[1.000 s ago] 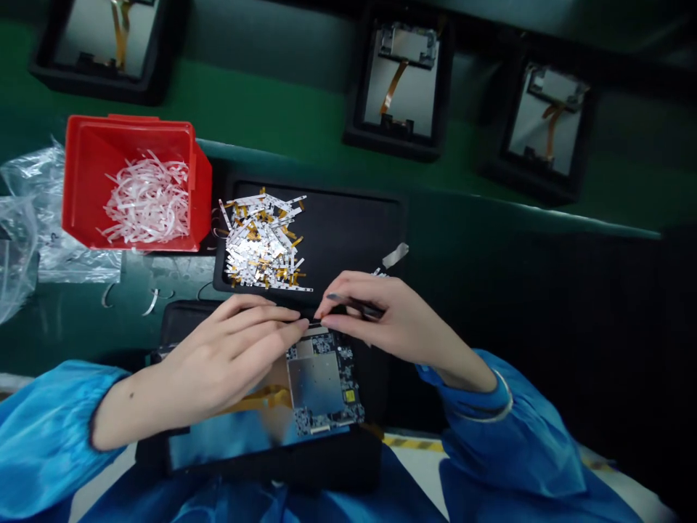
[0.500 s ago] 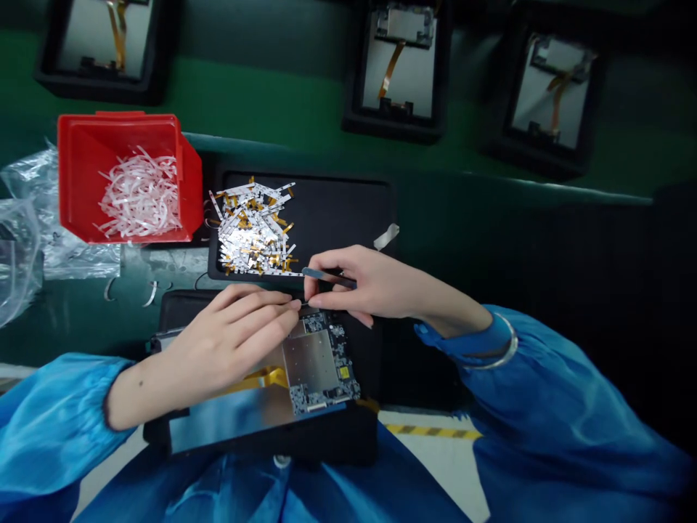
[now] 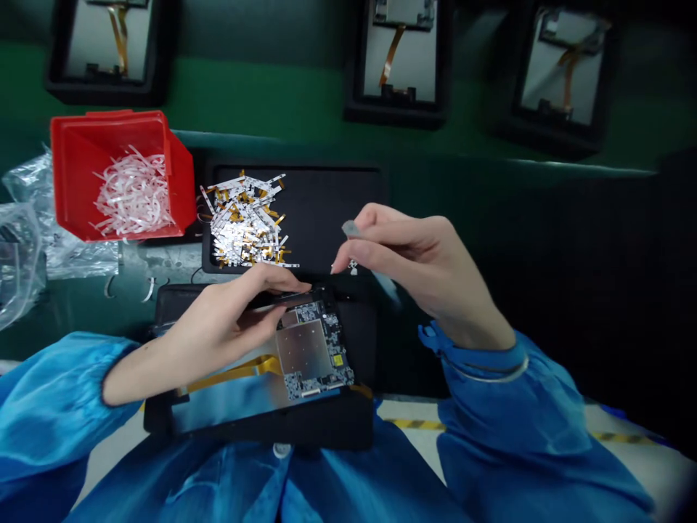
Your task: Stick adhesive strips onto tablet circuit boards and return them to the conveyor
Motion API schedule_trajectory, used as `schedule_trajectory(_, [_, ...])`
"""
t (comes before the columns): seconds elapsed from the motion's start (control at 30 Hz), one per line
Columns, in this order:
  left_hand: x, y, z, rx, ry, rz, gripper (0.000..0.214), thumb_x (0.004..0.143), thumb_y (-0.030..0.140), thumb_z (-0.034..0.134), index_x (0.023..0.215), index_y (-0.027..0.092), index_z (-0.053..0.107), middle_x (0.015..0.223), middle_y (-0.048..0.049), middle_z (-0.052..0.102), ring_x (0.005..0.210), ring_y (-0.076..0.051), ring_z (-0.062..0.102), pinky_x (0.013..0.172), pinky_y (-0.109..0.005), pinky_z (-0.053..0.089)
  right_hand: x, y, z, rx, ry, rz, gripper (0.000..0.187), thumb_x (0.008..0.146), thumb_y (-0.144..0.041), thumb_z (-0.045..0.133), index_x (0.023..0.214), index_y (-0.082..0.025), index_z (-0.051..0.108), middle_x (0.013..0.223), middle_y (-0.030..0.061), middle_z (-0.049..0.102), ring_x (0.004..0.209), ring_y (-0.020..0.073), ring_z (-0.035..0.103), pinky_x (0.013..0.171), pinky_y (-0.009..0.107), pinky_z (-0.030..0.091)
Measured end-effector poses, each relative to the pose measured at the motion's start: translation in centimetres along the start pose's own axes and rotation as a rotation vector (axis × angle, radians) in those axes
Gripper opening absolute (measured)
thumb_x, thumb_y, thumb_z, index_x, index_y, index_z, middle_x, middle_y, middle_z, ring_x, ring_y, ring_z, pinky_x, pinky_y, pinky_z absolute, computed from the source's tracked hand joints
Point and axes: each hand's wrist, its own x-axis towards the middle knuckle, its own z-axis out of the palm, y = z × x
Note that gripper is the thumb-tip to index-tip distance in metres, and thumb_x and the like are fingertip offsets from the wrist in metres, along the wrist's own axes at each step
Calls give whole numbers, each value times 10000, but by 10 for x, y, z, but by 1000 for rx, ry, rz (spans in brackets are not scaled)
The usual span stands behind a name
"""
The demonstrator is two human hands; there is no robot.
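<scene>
An opened tablet (image 3: 234, 396), with a circuit board (image 3: 305, 349) and an orange flat cable (image 3: 234, 374) showing, lies on a black pad in front of me. My left hand (image 3: 234, 312) grips its upper edge, thumb on the near side and fingertips by the board's top corner. Above and right of the tablet, my right hand (image 3: 419, 261) is closed on a slim metal tool with a rounded grey end (image 3: 350, 229); the tool's exact kind is unclear. A small white bit (image 3: 353, 267) shows by its fingertips. Nearby sits a pile of white strips with orange tails (image 3: 245, 221).
The strips lie in a black tray (image 3: 327, 174). Left of it stands a red bin (image 3: 182, 178) of white curled slivers, beside clear plastic bags (image 3: 70, 254). Along the back are black holders (image 3: 395, 112) (image 3: 560, 134) (image 3: 103, 91) with opened devices in them.
My right hand has lifted away from the tablet's top edge, up and to the right, with the tool. My left hand's fingers have bent, baring more of the board and cable.
</scene>
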Motion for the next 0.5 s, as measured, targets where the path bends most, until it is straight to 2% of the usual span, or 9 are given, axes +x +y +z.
schedule_trajectory(0.07, [0,-2,5,96,1,64,239,1021,168,506,1256,179,546,1204,-35,728,1100,-116,717,879,-168,602,0,6,6,82,15,78,374,967,-492,635,734,-200,631,673,-34,560,475,54,481,411,219,384])
schedule_trajectory(0.13, [-3,-5,10,229,12,162,291,1017,142,514,1306,162,544,1255,-54,717,1160,-145,693,971,-245,580,1,15,11,219,-35,163,384,948,-560,627,806,-222,516,701,-45,616,415,61,528,344,208,392])
schedule_trajectory(0.2, [-7,-7,13,355,17,250,361,1006,126,539,1366,142,517,1338,-78,684,1245,-185,650,1038,-319,542,2,22,13,325,-107,195,399,878,-535,729,884,-247,453,751,-46,669,491,120,662,381,227,513])
schedule_trajectory(0.27, [-10,-8,14,411,14,282,394,994,123,562,1384,124,504,1379,-93,662,1287,-206,625,1037,-345,528,2,26,13,369,-144,203,443,813,-459,815,921,-258,435,761,-59,685,574,165,730,456,267,604])
schedule_trajectory(0.5, [-8,-4,12,493,5,334,364,1000,113,543,1360,65,515,1348,-114,681,1289,-221,623,1022,-349,513,-1,27,14,369,-108,224,422,796,-427,826,908,-244,462,702,-44,715,579,190,751,471,269,622])
